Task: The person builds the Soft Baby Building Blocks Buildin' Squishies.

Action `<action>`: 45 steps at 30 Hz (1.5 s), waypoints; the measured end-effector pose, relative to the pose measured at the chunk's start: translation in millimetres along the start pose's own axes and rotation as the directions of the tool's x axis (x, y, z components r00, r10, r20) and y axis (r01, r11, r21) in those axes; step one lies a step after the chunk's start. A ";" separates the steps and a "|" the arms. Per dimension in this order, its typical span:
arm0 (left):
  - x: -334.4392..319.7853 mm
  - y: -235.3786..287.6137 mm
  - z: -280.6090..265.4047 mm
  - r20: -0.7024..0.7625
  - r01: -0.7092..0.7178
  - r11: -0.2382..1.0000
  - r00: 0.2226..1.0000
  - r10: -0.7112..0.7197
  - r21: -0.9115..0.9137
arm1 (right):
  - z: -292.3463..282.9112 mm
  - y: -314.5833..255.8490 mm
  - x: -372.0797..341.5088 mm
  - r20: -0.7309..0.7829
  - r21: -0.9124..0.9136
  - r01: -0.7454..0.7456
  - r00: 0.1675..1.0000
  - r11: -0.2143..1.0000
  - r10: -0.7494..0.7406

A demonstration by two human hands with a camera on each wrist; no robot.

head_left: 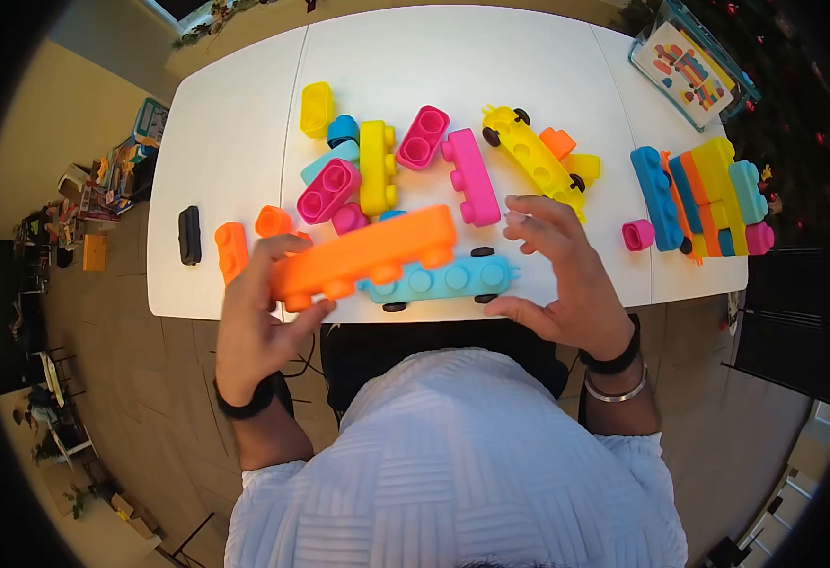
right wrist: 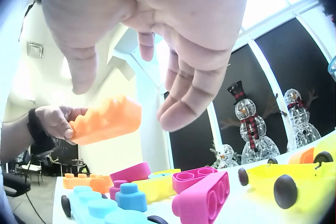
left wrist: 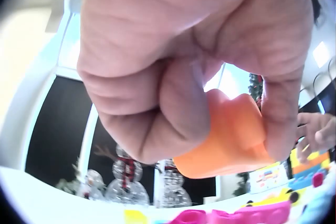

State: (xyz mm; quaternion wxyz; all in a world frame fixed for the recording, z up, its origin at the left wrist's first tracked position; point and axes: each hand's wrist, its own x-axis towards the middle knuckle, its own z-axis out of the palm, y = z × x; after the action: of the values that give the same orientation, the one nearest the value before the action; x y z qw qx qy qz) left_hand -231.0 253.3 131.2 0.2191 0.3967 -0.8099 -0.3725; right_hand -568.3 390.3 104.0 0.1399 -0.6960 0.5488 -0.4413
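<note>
My left hand (head_left: 262,317) grips one end of a long orange building block (head_left: 368,254), raised above the table with its studs toward me. In the left wrist view the thumb and fingers pinch the orange block (left wrist: 226,140) from both sides. Below it, near the table's front edge, lies a light blue wheeled base (head_left: 458,278) with round studs and black wheels, partly hidden by the block. My right hand (head_left: 571,275) hovers beside the base's right end, thumb and fingers apart and holding nothing. In the right wrist view its fingers (right wrist: 191,92) hang relaxed.
Pink blocks (head_left: 472,178), a yellow block (head_left: 374,168) and a yellow wheeled base (head_left: 533,156) lie farther back. A stacked multicoloured assembly (head_left: 708,204) stands at the right, below a clear bin (head_left: 689,71). Orange blocks (head_left: 231,251) and a black case (head_left: 189,235) lie left.
</note>
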 end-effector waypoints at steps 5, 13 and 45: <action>6.8 0.7 43.2 0.326 -0.131 0.986 0.932 0.158 -0.103 | -0.3 6.3 -9.6 0.416 -0.023 -0.099 0.904 0.995 0.100; 6.5 -1.0 63.6 0.270 -0.090 0.992 0.961 0.063 0.089 | 17.1 13.6 -20.1 0.349 -0.178 -0.165 0.911 0.970 0.219; 10.2 -14.7 71.1 0.309 -0.147 0.954 0.949 0.061 0.261 | 30.5 18.8 -19.2 0.403 -0.319 -0.166 0.868 0.933 0.292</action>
State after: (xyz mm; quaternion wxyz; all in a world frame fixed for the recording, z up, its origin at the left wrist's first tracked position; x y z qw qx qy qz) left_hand -276.2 269.7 75.8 0.0556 0.3195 -0.8982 -0.2970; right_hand -557.0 391.7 64.9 0.2155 -0.7199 0.6373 -0.1710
